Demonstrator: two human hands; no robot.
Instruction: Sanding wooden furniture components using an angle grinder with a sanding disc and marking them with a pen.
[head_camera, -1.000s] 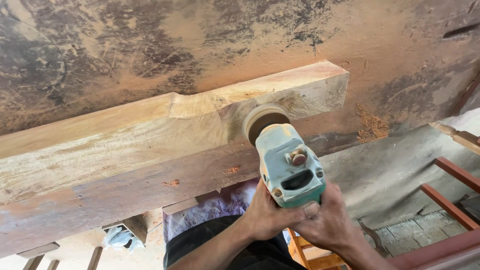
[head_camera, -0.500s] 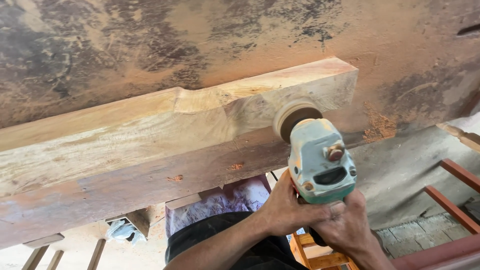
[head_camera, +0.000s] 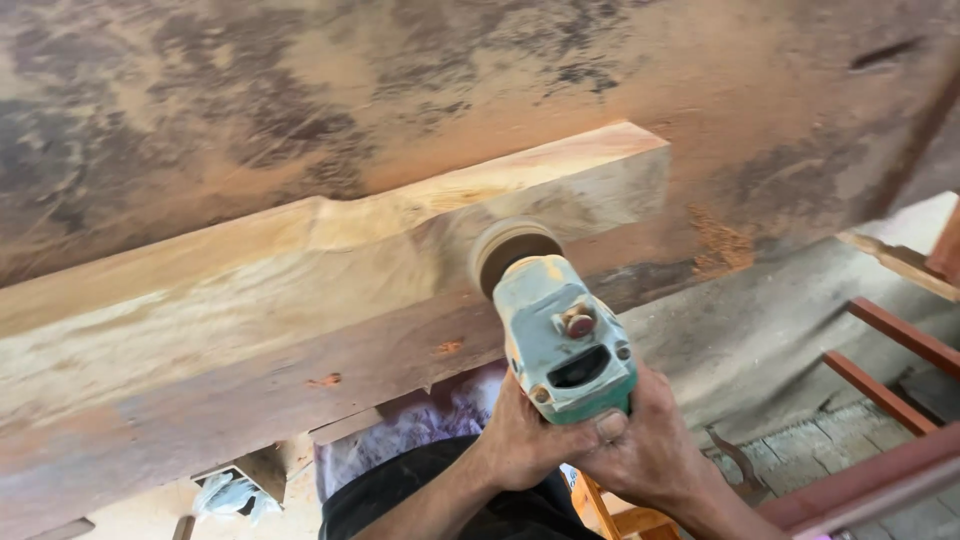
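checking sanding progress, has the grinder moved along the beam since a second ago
Yes. The grinder sits farther from the beam's right end than half a second ago, after first moving toward it.

sander (head_camera: 562, 335) grip hidden by hands (head_camera: 590, 440), beam (head_camera: 250, 300) cropped left

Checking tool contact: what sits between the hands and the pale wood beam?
In the head view, only the green grinder, gripped by both the left hand and right hand; its sanding disc meets the beam.
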